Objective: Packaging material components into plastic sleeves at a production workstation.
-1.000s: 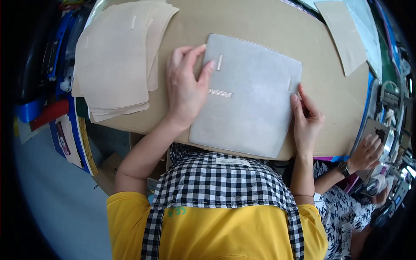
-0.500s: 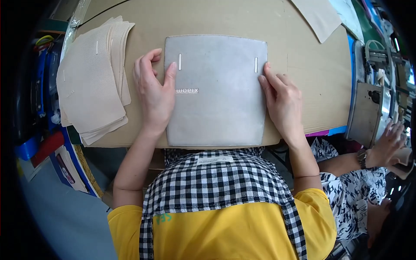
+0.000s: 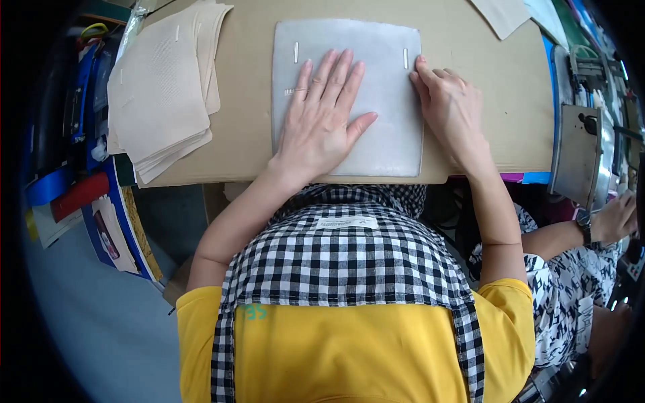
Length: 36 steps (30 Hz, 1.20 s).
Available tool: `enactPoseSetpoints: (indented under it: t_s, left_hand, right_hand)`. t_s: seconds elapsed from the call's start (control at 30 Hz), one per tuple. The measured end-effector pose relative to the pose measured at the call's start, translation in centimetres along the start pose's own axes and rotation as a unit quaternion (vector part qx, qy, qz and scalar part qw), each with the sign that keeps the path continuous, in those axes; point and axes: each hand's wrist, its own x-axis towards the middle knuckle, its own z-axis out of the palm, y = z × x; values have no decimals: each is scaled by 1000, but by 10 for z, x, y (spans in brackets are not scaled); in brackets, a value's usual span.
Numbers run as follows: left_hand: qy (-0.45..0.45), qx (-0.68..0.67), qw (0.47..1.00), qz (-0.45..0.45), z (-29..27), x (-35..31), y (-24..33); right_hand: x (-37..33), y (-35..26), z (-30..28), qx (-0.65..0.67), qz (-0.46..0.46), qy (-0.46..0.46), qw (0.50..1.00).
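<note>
A flat grey plate [image 3: 393, 114] with rounded corners lies on the table in front of me. Two narrow upright slots show near its far corners, and a small cut-out marking is partly covered at its left side. My left hand [image 3: 322, 121] rests palm down across the plate's left and middle, fingers stretched out and spread. At the right edge, my right hand [image 3: 449, 107] has thumb and forefinger pinched on the plate's rim, with the other fingers curled in. What lies under the plate is hidden.
Brown board [image 3: 500, 134] covers the tabletop. A fanned pile of beige mesh-textured pieces [image 3: 158, 101] lies at the left, and another beige piece [image 3: 500, 17] at the far right. A co-worker's hand [image 3: 615, 218] is at the right, near a metal machine [image 3: 578, 154].
My left hand has moved from the plate's left edge onto its surface and flattened out. My right hand stays at the right edge. The whole view has shifted, with the table higher in it.
</note>
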Motion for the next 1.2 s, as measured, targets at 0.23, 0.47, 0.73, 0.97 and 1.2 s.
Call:
enactPoseSetpoints:
  t_s: [0.23, 0.47, 0.73, 0.97, 1.2]
  left_hand:
    - [102, -453, 875, -135, -34, -12, -25]
    - [173, -479, 803, -310, -41, -64, -64]
    - [-38, -702, 682, -200, -55, -58, -50]
    - [64, -725, 651, -218, -108, 40, -87]
    - [289, -665, 634, -270, -176, 125, -205]
  right_hand:
    - [63, 28, 29, 112, -24, 37, 993]
    - [97, 46, 7, 351, -24, -210, 912]
    - [74, 49, -66, 664, 113, -71, 736]
    - [49, 74, -35, 668, 249, 105, 694]
    - [13, 34, -38, 664, 246, 101, 699]
